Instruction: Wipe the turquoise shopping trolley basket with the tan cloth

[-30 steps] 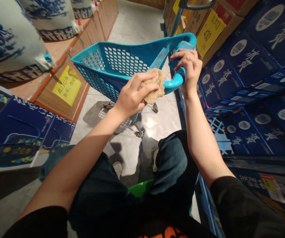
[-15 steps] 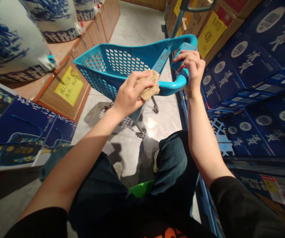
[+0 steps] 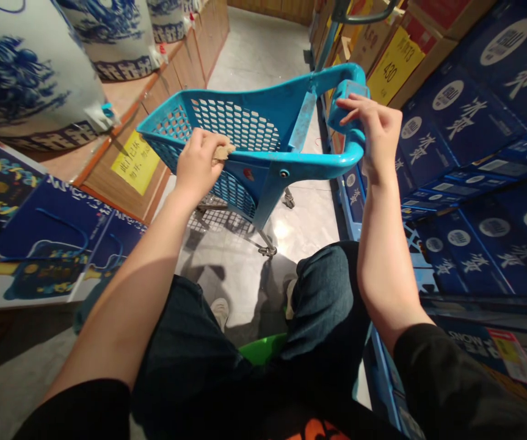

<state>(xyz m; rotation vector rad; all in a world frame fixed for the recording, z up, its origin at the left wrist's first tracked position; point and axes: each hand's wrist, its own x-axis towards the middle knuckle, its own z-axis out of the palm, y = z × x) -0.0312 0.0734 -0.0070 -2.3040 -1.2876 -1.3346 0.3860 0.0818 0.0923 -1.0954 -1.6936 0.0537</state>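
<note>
A small blue plastic shopping cart [image 3: 240, 150] with perforated basket walls stands before me on metal casters. My left hand [image 3: 200, 164] is closed over a folded beige cloth [image 3: 223, 151], pressing it on the near top rim of the basket. Most of the cloth is hidden under the fingers. At the cart's right end, my right hand [image 3: 375, 131] has its fingertips on the blue box [image 3: 346, 104] mounted on the handle loop, its wrist raised and the thumb partly hidden.
Stacked blue cartons [image 3: 467, 116] line the right side, with a yellow price sign [image 3: 394, 67] behind. On the left, large blue-and-white jars [image 3: 20, 79] stand on a wooden counter, above printed gift bags [image 3: 57, 238]. Something green [image 3: 263, 349] shows between my legs.
My left hand has slid the cloth leftward along the basket rim, away from the handle end. My right hand has shifted slightly right, its fingers straighter. The handle end has turned a little.
</note>
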